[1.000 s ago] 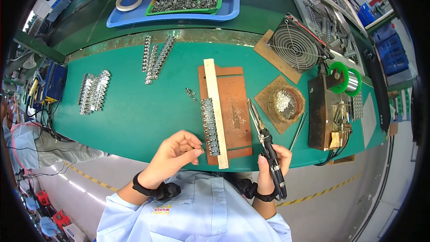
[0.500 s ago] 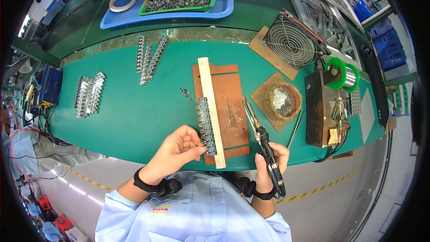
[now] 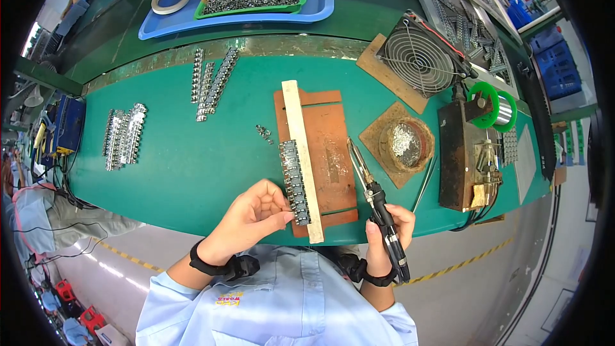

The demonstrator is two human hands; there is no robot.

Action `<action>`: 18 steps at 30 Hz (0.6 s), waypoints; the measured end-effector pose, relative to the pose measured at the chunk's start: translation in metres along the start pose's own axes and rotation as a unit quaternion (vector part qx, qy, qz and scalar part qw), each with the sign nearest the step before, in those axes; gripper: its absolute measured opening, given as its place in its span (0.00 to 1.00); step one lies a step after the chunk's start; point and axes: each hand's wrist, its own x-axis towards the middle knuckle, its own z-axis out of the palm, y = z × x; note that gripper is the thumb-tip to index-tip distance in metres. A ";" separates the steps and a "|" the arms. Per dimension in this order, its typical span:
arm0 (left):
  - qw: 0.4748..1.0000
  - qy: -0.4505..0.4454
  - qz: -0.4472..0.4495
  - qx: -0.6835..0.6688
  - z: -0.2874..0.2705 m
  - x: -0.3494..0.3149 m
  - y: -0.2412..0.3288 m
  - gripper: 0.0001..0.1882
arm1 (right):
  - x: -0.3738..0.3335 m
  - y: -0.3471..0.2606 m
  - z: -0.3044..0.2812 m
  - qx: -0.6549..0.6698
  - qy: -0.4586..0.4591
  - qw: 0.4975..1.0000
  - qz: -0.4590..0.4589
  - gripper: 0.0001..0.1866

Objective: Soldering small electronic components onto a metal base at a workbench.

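Observation:
A strip of small dark electronic parts with silvery pins [image 3: 293,182] lies along the left side of a pale wooden bar [image 3: 301,160], which runs across a reddish-brown board [image 3: 330,154]. My left hand [image 3: 261,213] is closed in a pinch at the strip's near end, thumb and forefinger together on it. In my right hand [image 3: 391,230] is a black-handled soldering iron [image 3: 379,208], its tip pointing up and away over the board's right edge. A few tiny loose metal parts [image 3: 263,132] lie left of the board.
Further strips [image 3: 213,86] rest at the back, with more [image 3: 125,136] at far left. To the right are a solder pot [image 3: 426,147] on a wooden base, a fan [image 3: 419,57], a solder spool [image 3: 503,112] and tweezers [image 3: 425,186]. A blue tray [image 3: 256,20] stands beyond.
The view has shifted very slightly. Both hands keep the same pose, the left at the strip's near end and the right around the soldering iron.

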 end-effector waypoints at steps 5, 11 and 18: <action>1.000 -0.009 -0.001 -0.007 0.001 0.001 -0.003 0.10 | -0.002 0.000 -0.001 0.003 0.002 1.000 0.012 0.21; 1.000 -0.004 -0.005 -0.003 0.003 0.002 0.002 0.07 | -0.001 -0.002 -0.001 0.009 0.004 0.999 0.031 0.21; 0.999 -0.012 -0.015 -0.035 0.000 -0.001 -0.003 0.04 | -0.007 -0.007 0.000 0.023 0.037 0.997 0.058 0.21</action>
